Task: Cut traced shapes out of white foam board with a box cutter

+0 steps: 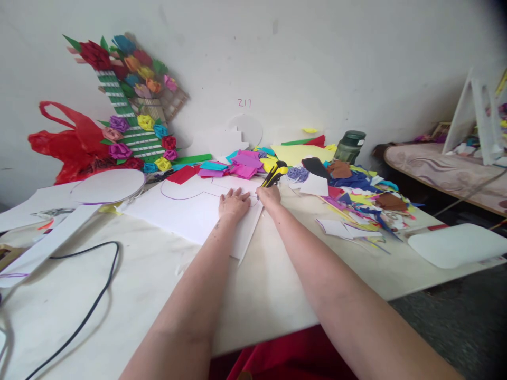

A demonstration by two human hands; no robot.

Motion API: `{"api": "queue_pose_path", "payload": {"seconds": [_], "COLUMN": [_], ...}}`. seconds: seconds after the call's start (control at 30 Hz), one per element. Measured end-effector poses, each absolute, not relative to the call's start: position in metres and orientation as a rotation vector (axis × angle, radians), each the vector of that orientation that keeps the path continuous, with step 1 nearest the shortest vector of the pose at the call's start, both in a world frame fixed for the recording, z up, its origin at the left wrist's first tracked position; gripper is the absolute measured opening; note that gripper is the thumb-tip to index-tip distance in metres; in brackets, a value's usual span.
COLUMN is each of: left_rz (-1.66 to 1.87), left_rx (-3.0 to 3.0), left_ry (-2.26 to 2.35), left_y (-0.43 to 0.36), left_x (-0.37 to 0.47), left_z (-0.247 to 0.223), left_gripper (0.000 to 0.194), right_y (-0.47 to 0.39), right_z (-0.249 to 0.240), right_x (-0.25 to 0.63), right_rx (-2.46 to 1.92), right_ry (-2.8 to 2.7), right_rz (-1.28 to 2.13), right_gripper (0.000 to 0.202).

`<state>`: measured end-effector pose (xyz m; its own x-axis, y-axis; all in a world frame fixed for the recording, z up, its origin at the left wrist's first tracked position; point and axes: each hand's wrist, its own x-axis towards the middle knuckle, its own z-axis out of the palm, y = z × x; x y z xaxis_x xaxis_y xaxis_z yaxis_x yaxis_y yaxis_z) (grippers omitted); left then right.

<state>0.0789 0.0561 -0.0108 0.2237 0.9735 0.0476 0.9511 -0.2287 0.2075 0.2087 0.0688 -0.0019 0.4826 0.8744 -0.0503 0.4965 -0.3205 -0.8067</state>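
Observation:
A white foam-like sheet (174, 214) with curved and straight purple outlines lies on the table. My left hand (234, 203) rests flat on it, fingers spread, near its right side. In my right hand (269, 197) is a yellow and black utility knife (274, 174), gripped low with its handle leaning up and away. The right fist sits at the sheet's right edge, along a drawn line. The blade's tip is hidden by my fingers. A narrow strip at the sheet's near right corner looks partly parted from it.
Colored paper pieces (247, 162) lie behind the sheet, scraps (380, 203) to the right. A green bottle (350, 146) and a dark phone (315, 168) stand or lie there. Left are a black cable (106, 287), a white disc (114, 186), paper flower decorations (134, 137) and a red bag (73, 142).

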Motion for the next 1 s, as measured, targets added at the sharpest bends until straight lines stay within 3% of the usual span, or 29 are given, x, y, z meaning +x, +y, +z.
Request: {"api": "queue_pose_path", "payload": {"seconds": [0.6,1.0], "left_rz": [0.243,0.22], "left_rx": [2.341,2.309], "left_ry": [1.874,1.872], "left_y": [0.055,0.055], "left_x": [0.08,0.082], "left_z": [-0.009,-0.006], "left_gripper": [0.047,0.047], "right_y": [0.066,0.078], "right_z": [0.001,-0.001], "right_x": [0.207,0.214], "right_rx": [-1.986,-1.94], "right_ry": [-1.114,-1.16], "right_rz": [0.628,0.725], "right_gripper": [0.03,0.009]}}
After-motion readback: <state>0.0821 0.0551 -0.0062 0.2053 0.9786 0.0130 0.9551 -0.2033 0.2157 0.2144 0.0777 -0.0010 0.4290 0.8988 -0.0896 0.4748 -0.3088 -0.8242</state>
